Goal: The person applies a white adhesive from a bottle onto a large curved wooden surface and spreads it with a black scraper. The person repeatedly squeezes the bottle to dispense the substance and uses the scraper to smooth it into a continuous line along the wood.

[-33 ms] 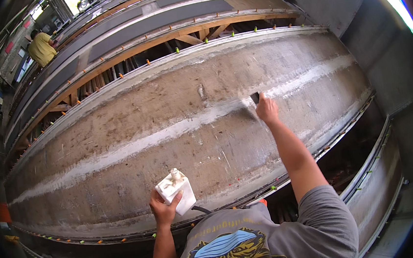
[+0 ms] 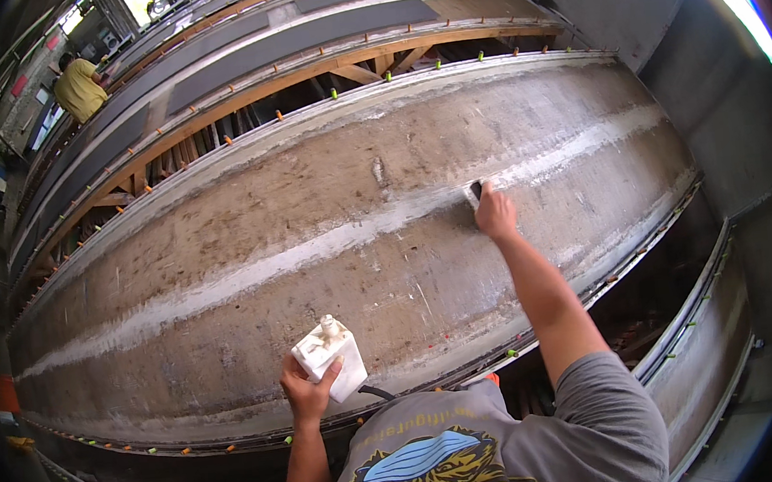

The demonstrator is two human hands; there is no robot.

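- At the far left, a person in a yellow shirt (image 2: 79, 90) is beside the far rows.
- Right of that person, long, flat dark grey panels (image 2: 296, 51) lie on a far worktop edged by an orange-brown wooden beam (image 2: 334, 63).
- Nearer, a long brown, stained worktop (image 2: 194, 359) stretches across the scene, with a chalky white band (image 2: 260, 272) running lengthwise along its middle and small green and orange pegs (image 2: 334, 93) along its edges.
- Near the worktop's near edge, left of centre, the left hand (image 2: 306, 393) grips a white, boxy plastic container with a narrow neck (image 2: 345, 364), thumb across its side, neck uppermost.
- Farther away and to the right, the right hand (image 2: 495, 211) is clenched around a small, flat, dark-and-pale tool (image 2: 476, 191), partly hidden by the fingers; it is at the white band, though whether it touches the surface I cannot tell.
- At the right, a grey wall (image 2: 713, 93) stands beyond the worktop's end.
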